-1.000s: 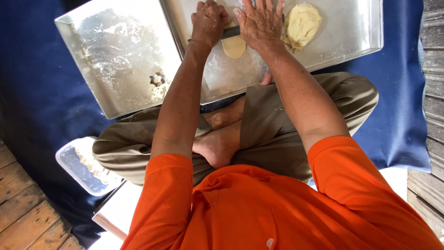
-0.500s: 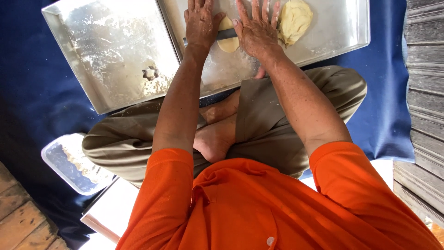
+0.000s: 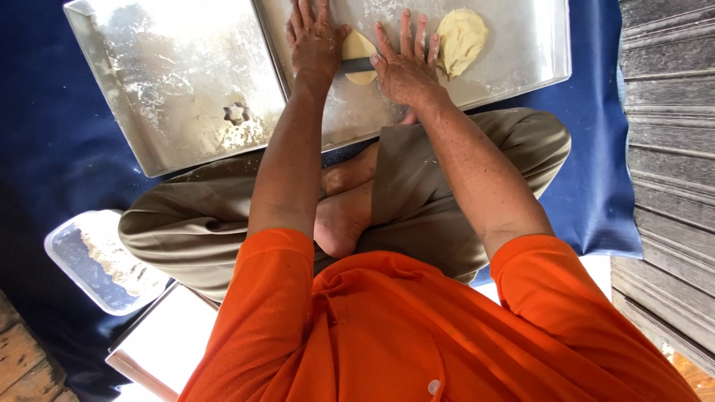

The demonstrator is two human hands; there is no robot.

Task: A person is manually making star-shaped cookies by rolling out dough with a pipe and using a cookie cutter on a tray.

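Left hand: the left hand [image 3: 316, 41] is lying flat, palm down, with the fingers stretched and a little apart, and it is pressing on one end of a dark roller [image 3: 356, 65].
Right hand: the right hand [image 3: 406, 67] is lying flat too, fingers spread apart, and it is pressing on the other end of the roller (neither hand is closing around it).
Roller: it is lying across a small flat dough piece [image 3: 357, 50], between the two hands.
Dough piece: it is resting on the floured metal tray [image 3: 521, 52], touching the roller and the left hand.
Dough lump: a thicker pale dough lump [image 3: 460, 39] is sitting on the same tray, just beside the right fingertips.
Second tray: another floured tray [image 3: 149, 82] is lying to the left, and a small star-shaped cutter [image 3: 236, 113] is standing on it.
Person: sitting cross-legged on a blue cloth [image 3: 596, 179], wearing an orange shirt [image 3: 417, 327].
Container: a clear plastic container [image 3: 100, 264] is lying near the left knee.
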